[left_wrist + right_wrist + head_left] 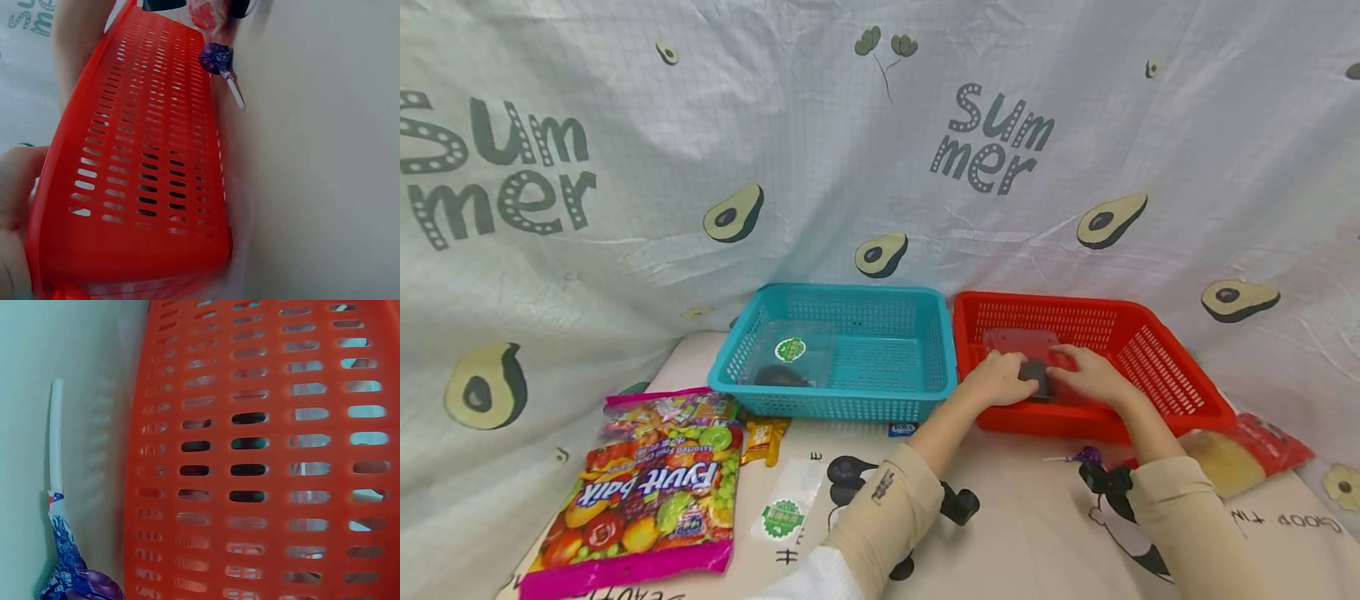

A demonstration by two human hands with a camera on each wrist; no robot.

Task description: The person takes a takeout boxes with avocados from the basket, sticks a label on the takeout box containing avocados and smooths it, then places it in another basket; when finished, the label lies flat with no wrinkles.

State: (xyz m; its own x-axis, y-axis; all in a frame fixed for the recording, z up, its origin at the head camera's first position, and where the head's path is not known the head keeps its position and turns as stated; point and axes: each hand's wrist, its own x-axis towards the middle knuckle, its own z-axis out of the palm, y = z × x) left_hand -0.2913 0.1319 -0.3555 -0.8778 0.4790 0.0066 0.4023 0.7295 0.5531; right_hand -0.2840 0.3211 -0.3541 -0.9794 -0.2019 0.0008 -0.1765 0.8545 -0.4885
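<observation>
Both hands reach over the front rim of a red basket [1157, 367]. Inside it lies a clear plastic packet [1021, 338] with a dark item [1038, 380] near its front. My left hand [997, 385] is at the left of the dark item, thumb and forefinger spread apart. From the right, my right hand [1092, 377] reaches to the same item, its thumb and fingers also apart. Whether the fingertips touch the packet is hard to make out. Through the basket's slotted wall [275, 512] in the right wrist view, the dark item shows only in pieces.
A blue basket [880, 400] adjoins on the left, holding a clear packet [808, 342] with a green label. A fruit candy bag [647, 492], an orange wrapper [765, 440] and a labelled clear bag [786, 508] lie left. A purple lollipop [215, 59] and red-yellow bag [1232, 458] are near the red basket.
</observation>
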